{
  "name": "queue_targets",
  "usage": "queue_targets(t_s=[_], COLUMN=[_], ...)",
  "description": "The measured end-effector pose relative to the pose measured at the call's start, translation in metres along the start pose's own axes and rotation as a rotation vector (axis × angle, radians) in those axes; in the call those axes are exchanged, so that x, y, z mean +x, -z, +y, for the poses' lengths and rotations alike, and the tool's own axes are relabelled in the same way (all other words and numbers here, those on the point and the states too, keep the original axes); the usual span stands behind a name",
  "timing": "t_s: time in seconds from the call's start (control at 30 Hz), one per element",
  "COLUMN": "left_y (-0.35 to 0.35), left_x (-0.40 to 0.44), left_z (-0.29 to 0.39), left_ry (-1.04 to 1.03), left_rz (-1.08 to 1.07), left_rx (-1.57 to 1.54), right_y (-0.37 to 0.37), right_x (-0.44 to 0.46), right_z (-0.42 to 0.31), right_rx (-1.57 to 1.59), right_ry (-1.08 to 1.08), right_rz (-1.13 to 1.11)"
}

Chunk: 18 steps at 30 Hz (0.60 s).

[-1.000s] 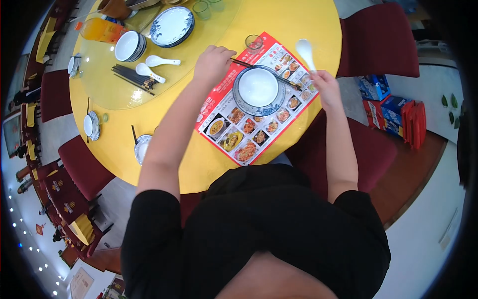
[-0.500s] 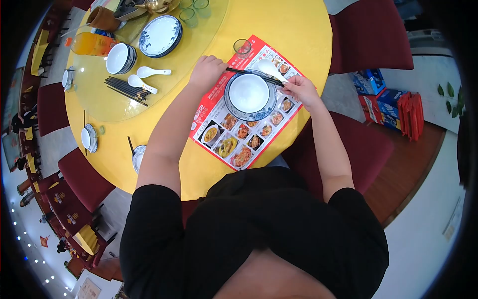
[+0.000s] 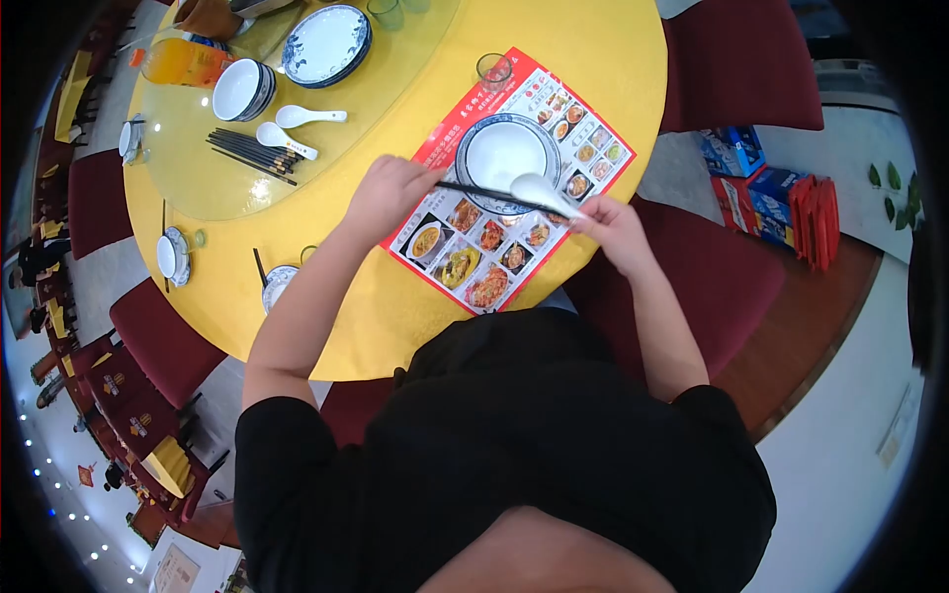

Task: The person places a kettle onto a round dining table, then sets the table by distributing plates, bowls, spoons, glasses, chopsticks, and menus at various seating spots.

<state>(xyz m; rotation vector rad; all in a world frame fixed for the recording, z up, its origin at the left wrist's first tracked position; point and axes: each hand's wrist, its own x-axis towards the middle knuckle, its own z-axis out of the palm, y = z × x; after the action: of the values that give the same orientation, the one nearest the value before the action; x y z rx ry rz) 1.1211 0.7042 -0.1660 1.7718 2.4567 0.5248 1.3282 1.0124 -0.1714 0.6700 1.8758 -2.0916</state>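
Observation:
Thin dark chopsticks [image 3: 474,191] stretch between my two hands, held over the near side of a white bowl [image 3: 504,148]. My left hand [image 3: 390,196] is closed on their left end. My right hand [image 3: 615,235] pinches the handle of a white spoon [image 3: 537,188], whose head points left over the bowl's near edge. The chopsticks' right end passes under the spoon toward these fingers; whether they grip it too is hidden. The bowl sits on a blue-patterned plate [image 3: 555,163], which lies on a red and white picture menu sheet [image 3: 460,296].
A glass [image 3: 494,71] stands at the sheet's far corner. Left on the glass turntable [image 3: 336,163] are stacked plates [image 3: 324,44], stacked bowls [image 3: 242,91], two spoons [image 3: 311,116], a bundle of chopsticks [image 3: 255,155] and an orange drink bottle [image 3: 188,63]. Dark red chairs [image 3: 741,69] surround the yellow table.
Both hands have come nearer my body, bringing the chopsticks and spoon from the bowl's far side to its near side. The spoon now lies across the chopsticks.

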Motion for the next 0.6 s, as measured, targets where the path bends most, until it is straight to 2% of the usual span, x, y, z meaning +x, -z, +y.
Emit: queue_targets(t_s=[0.17, 0.5, 0.6], left_y=[-0.044, -0.057, -0.059], left_x=[-0.031, -0.004, -0.001], left_z=[-0.001, -0.01, -0.012], left_ry=[0.03, 0.124, 0.104], left_rz=[-0.051, -0.158, -0.122], left_rx=[-0.009, 0.075, 0.076], right_y=[-0.02, -0.011, -0.003], right_x=[0.0, 0.024, 0.024], right_z=[0.057, 0.063, 0.062], right_rx=[-0.031, 0.019, -0.024], right_ry=[-0.022, -0.028, -0.003], right_rz=[-0.001, 0.027, 0.036])
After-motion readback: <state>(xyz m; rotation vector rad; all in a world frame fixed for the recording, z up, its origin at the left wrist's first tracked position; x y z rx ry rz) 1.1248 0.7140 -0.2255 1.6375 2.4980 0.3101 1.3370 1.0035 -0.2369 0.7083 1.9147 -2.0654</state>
